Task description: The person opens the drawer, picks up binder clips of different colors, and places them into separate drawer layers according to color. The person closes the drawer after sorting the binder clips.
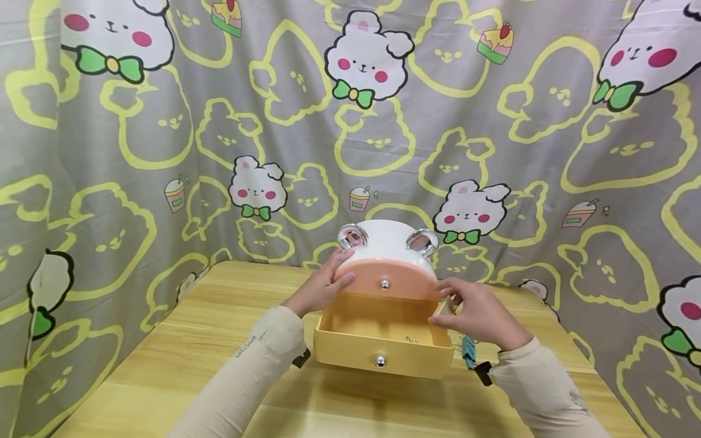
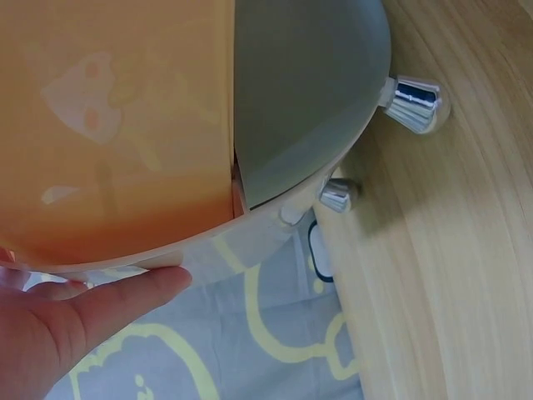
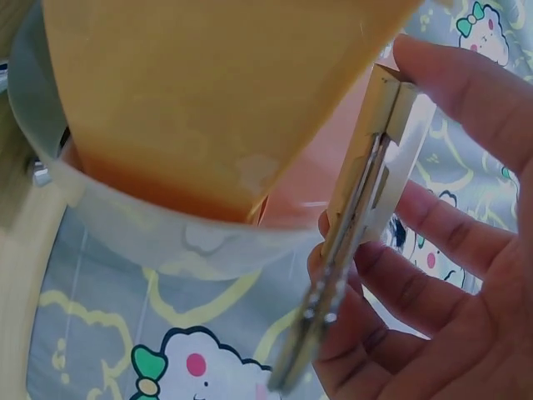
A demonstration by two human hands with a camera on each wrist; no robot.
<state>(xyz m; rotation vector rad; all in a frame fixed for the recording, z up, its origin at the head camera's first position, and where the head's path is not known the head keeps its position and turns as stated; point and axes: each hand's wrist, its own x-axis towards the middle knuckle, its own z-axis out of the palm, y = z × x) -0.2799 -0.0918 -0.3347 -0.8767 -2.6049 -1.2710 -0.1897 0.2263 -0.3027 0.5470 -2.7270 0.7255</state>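
Observation:
A small animal-shaped drawer box (image 1: 378, 240) with a white case and chrome ears stands on the table. Its peach upper drawer (image 1: 394, 274) is closed, while the yellow lower drawer (image 1: 356, 350) is pulled out. My left hand (image 1: 320, 286) holds the case's left side, thumb at the front edge; some fingers are hidden. Over the right side of the lower drawer, my right hand (image 1: 476, 310) pinches a flat beige piece with metal strips along its edge (image 3: 366, 175). Its exact kind cannot be told. A small wire-like item (image 1: 411, 339) lies inside the lower drawer.
A teal object (image 1: 468, 353) with thin wires beside it lies on the wooden table (image 1: 219, 316), right of the drawer and near my right wrist. A patterned grey curtain (image 1: 306, 140) hangs behind and at both sides. Round chrome knobs (image 1: 380, 361) stick out from the drawers.

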